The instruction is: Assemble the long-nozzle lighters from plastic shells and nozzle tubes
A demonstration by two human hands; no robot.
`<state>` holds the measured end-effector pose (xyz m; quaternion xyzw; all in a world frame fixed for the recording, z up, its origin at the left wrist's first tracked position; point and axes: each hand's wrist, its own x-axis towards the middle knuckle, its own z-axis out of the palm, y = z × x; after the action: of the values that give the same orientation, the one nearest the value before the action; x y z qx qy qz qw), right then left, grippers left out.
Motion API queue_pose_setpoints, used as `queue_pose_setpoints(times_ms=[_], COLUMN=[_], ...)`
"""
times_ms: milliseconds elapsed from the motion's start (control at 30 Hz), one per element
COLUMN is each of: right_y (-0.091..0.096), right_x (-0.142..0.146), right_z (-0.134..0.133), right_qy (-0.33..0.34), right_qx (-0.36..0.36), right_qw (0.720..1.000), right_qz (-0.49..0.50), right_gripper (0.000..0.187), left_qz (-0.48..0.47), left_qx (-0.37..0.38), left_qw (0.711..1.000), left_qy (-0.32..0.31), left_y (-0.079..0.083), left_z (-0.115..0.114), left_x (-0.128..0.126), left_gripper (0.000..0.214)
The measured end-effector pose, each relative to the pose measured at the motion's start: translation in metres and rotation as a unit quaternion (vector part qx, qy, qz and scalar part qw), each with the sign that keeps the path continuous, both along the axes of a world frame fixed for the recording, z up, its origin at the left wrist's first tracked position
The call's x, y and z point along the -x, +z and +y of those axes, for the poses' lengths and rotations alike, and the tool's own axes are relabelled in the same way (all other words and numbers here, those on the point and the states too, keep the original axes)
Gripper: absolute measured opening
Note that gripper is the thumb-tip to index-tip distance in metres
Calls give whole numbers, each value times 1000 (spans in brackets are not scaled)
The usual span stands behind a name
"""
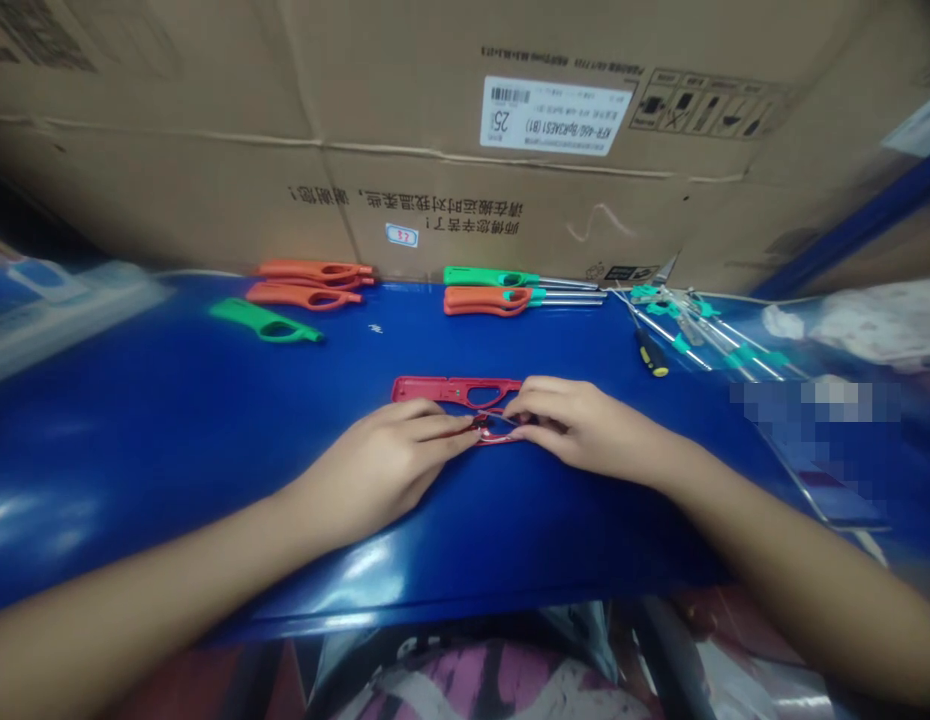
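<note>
A red plastic lighter handle shell [442,389] lies flat on the blue table [172,430] in the middle. My left hand [390,465] rests palm down just below it, fingers pinched together at the shell's trigger opening. My right hand [577,425] meets it from the right, fingers also pinched at the same spot. Between the fingertips sits a small thin wire-like part [495,428] that I cannot make out clearly. Both hands touch the red shell's lower edge.
Orange handle shells [315,283] and a green shell [266,322] lie at the back left. A green [502,278] and an orange assembled lighter [502,299] lie at the back centre. Metal tubes with green fittings [705,330] and a screwdriver [651,352] are right. Cardboard boxes [465,130] wall the back.
</note>
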<state>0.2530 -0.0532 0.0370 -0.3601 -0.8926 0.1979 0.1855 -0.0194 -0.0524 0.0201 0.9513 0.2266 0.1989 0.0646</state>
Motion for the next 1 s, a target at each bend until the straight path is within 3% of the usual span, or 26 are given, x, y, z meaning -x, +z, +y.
queue_pose_setpoints(times_ms=[133,233,333,467,567,667,1000], right_y=[6,7,3,-5,-8,-12,-31], right_x=[-11,-35,-74,-122,-142,-148,-157], right_z=[8,25,48,68,73,75,96], right_qy=[-46,-176,-345,-525,-568,-586,-547], right_qx=[-68,-146,-181,-104,-89,-88,-57], right_qw=[996,973,915,824,796,785,823], right_qz=[24,-26,-107,-188,-188,-180,-141], right_gripper=[17,21,25,30,37,42,40], left_qz=[2,-1,-4,-8,-10,-11,-4], left_qx=[-12,8,21,11,-3,-11,-3], left_qw=[1000,1000,1000,1000,1000,1000,999], left_qy=[-4,-1,-2,0,3,7,35], left_y=[2,3,0,-3,-2,1,12], left_z=[0,0,2,3,2,0,0], left_x=[0,1,3,5,6,5,6], left_gripper=[34,33,34,34,33,31,30])
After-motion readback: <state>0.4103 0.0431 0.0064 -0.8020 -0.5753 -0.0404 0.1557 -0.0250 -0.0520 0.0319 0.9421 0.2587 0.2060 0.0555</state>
